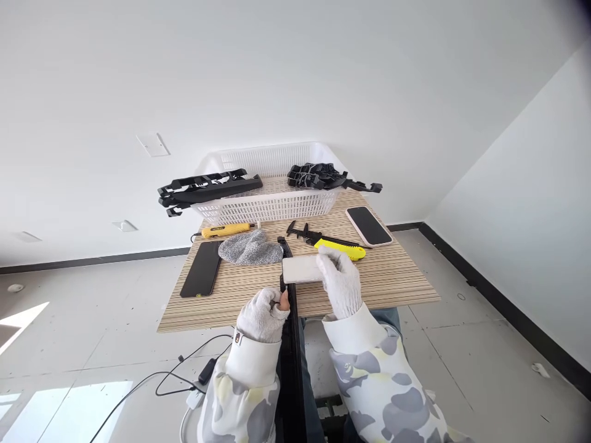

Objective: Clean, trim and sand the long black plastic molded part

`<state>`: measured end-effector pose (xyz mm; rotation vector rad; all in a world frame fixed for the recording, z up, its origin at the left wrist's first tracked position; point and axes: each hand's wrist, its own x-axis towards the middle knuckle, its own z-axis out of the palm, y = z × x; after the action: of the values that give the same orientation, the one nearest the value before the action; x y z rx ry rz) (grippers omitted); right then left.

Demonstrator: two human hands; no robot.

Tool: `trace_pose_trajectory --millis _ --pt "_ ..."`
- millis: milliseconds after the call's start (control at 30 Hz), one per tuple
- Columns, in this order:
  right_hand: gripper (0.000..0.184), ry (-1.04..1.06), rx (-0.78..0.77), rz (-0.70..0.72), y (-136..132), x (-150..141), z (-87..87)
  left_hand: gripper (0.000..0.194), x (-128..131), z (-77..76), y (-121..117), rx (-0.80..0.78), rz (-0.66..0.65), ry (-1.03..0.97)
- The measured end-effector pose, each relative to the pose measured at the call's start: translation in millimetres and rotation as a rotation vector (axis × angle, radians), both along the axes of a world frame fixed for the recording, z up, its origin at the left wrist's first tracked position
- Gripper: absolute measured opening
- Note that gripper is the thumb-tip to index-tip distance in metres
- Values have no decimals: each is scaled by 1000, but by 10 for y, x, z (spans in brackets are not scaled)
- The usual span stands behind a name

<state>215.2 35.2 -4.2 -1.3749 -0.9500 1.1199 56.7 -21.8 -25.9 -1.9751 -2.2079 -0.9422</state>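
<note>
Both my hands wear white knit gloves. My left hand (262,314) is closed round a long black bar (290,357) that runs from my lap up over the front edge of the striped wooden table (397,277). My right hand (340,280) grips a pale flat rectangular block (301,269) and holds it against the bar's upper part. The bar's far end (284,245) lies on the table beside a grey knit cloth (250,247).
A white plastic basket (272,206) at the back carries black bar-shaped parts (207,187) and a pile of black clips (318,175). On the table lie a yellow screwdriver (226,230), a yellow utility knife (340,249), a black caliper (309,234), and two phones (202,268) (368,225). Cables (175,381) trail on the floor.
</note>
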Motion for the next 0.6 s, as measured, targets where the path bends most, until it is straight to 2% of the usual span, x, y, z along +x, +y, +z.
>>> trace_pose_trajectory --millis 100,133,233,267,300,400,467,533,600 --pt "53 78 -118 171 -13 -22 67 24 0 3 -5 41 -3 -6" --pt "55 91 -122 163 -12 -22 77 24 0 3 -7 52 1 -9" --pt "55 82 -4 -91 -5 8 50 25 -5 0 -10 55 -5 -31" --pt "52 57 49 -137 -4 24 25 25 -8 -3 -10 51 -14 -43" --pt "48 23 104 -125 -6 40 -4 25 -11 -6 -9 46 -22 -57" --pt "37 -92 238 76 -21 74 -83 26 -18 -16 -5 43 -2 -68" --pt "36 -100 254 205 -29 81 -112 26 -20 -19 -3 46 30 -52" --pt "38 -50 218 269 -34 84 -121 25 -19 -16 -3 39 43 -42" --pt "42 33 187 259 -49 86 -112 26 -19 -11 -4 16 37 -47"
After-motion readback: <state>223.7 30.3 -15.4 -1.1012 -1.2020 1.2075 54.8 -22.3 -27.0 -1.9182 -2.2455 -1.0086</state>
